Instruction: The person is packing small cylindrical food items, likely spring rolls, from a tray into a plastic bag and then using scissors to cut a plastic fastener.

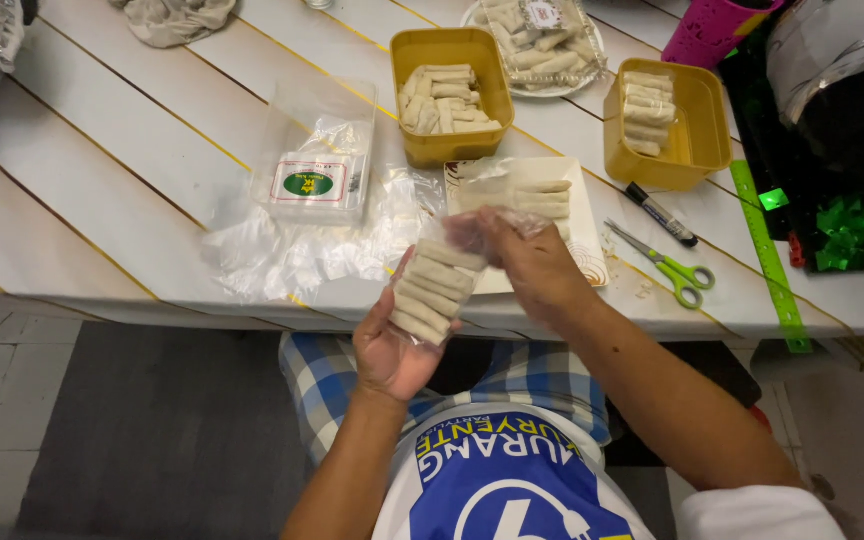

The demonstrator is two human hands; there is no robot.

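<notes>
My left hand [390, 350] cups a clear plastic bag [434, 285] filled with several pale rolled pastries, holding it from below just past the table's front edge. My right hand [532, 262] pinches the bag's open top, fingers closed on the plastic. Behind my hands a white square plate [588, 250] carries a few more rolls [542, 200]. Two mustard-yellow tubs [452, 50] [704, 130] further back hold more rolls.
A stack of clear bags with a green label [309, 180] lies on loose plastic wrap [292, 255] at left. Green-handled scissors [667, 265], a black marker [660, 214] and a green ruler [767, 250] lie right. A round plate of rolls [542, 40] sits far back.
</notes>
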